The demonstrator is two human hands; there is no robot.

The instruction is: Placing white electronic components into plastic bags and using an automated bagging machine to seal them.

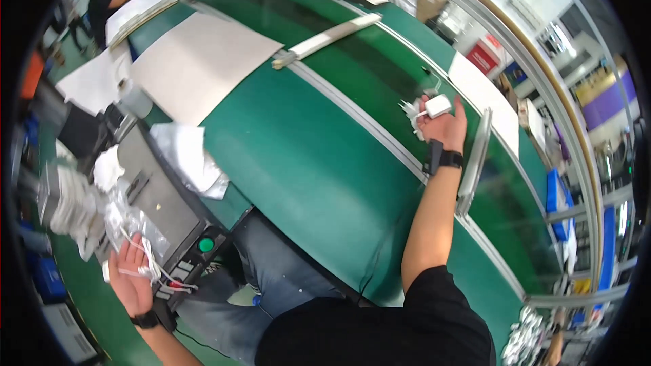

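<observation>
My left hand is at the lower left, palm up with fingers stretched. A thin white cable loops across it and hangs off toward the machine's edge, and a small white piece sits at the hand's outer side. My right hand reaches out over the green conveyor belt, palm up and thumb spread. In its fingers rests a white power adapter with a bundled white cable beside it. Part of the right fingers is hidden by the adapter and cable.
A grey machine with a green button stands left, beside stacked white pieces and plastic bags. A large white sheet covers part of the green table. Metal rails border the belt. Other people work beyond.
</observation>
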